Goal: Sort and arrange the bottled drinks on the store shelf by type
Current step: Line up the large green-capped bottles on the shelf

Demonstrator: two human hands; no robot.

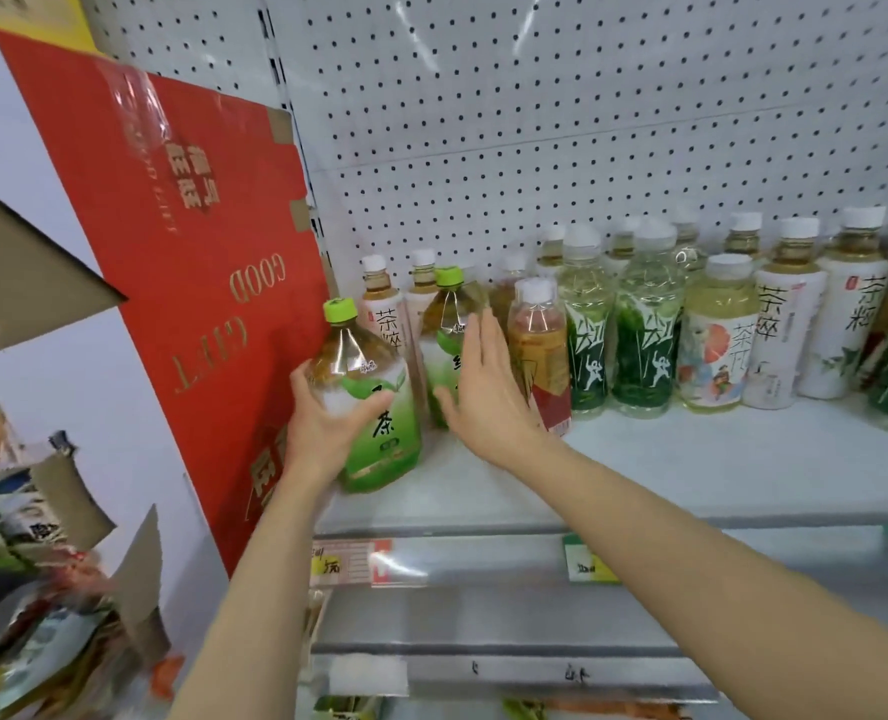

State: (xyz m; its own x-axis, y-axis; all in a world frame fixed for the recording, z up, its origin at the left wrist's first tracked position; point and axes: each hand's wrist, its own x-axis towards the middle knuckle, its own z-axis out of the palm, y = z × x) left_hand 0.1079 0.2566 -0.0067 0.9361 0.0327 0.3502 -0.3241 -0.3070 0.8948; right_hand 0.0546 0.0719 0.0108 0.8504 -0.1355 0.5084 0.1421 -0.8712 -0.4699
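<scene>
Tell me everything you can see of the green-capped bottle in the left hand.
The green-capped tea bottle is clear plastic with a lime-green screw cap, amber liquid visible at the shoulder, and a green-and-white leaf label with dark characters. It tilts slightly left at the shelf front's left end, by the red gift box. The left hand wraps its lower left side; whether its base rests on the shelf is unclear. A second green-capped bottle stands just behind.

Counted along the shelf [691,459]: two green-capped green tea bottles [374,402] at its left end; one red-labelled amber bottle [540,356] right of them; two clear green-print bottles [639,330] further right. White-capped, white-labelled tea bottles [790,324]: at least four; back-row count uncertain.
</scene>
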